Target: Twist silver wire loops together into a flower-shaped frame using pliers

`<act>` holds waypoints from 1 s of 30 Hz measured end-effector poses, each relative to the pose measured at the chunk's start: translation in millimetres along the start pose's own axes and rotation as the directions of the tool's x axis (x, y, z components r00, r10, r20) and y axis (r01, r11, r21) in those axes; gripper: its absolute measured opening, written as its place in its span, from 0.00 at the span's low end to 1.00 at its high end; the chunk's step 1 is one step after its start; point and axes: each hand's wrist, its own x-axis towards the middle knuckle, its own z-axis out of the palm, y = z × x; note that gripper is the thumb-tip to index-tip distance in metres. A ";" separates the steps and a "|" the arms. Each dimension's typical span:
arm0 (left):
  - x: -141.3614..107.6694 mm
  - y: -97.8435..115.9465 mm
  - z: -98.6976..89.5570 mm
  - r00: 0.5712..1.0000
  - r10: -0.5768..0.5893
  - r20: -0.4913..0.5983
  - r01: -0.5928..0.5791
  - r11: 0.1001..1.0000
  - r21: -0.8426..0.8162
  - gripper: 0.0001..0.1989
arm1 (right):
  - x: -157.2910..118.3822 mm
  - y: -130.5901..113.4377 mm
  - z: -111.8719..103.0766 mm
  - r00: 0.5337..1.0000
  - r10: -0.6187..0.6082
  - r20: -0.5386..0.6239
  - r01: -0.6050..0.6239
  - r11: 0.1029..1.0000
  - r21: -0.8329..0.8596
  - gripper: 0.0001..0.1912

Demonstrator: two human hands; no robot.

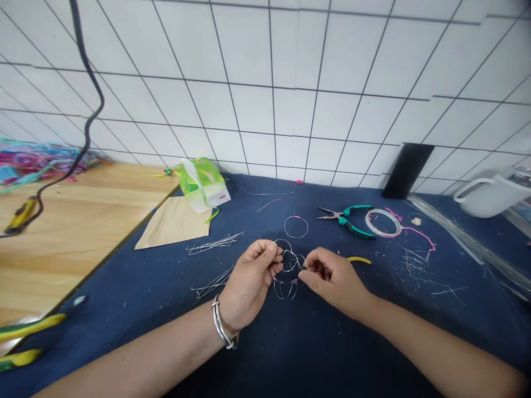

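Note:
Between my two hands hangs a piece made of several thin wire loops (292,262). My left hand (256,276), with a silver bangle at the wrist, pinches its left side between thumb and fingers. On the right side, my right hand (332,276) closes thumb and fingertips on the edge of a loop. Just below the fingers are more curved wires with small pink spots (284,288). A single wire ring (296,227) with a pink mark lies on the dark blue cloth (290,354) beyond my hands.
Teal-handled pliers (348,219) and a white ring-shaped spool (384,223) lie right of centre. Bent wires (216,242), a brown paper sheet (172,224) and a green packet (203,182) are at left. A white mug (489,196) stands far right. Yellow-handled tools (29,326) sit lower left.

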 end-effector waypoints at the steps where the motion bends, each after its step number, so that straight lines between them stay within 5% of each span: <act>1: -0.4 0.3 0.0 1.000 -0.007 0.001 0.007 1.000 -0.005 0.05 | 0.1 0.3 0.2 1.000 -0.001 -0.014 0.001 1.000 -0.010 0.08; 15: -2.7 -0.8 -1.1 0.993 -0.045 0.109 0.040 0.998 0.054 0.03 | 4.1 10.1 -5.9 0.984 0.092 -0.152 -0.050 0.966 0.254 0.14; 30: -6.3 0.7 4.1 0.969 -0.049 0.241 -0.009 0.972 0.233 0.15 | 5.8 17.2 -4.1 0.974 0.078 -0.211 -0.030 0.975 0.221 0.13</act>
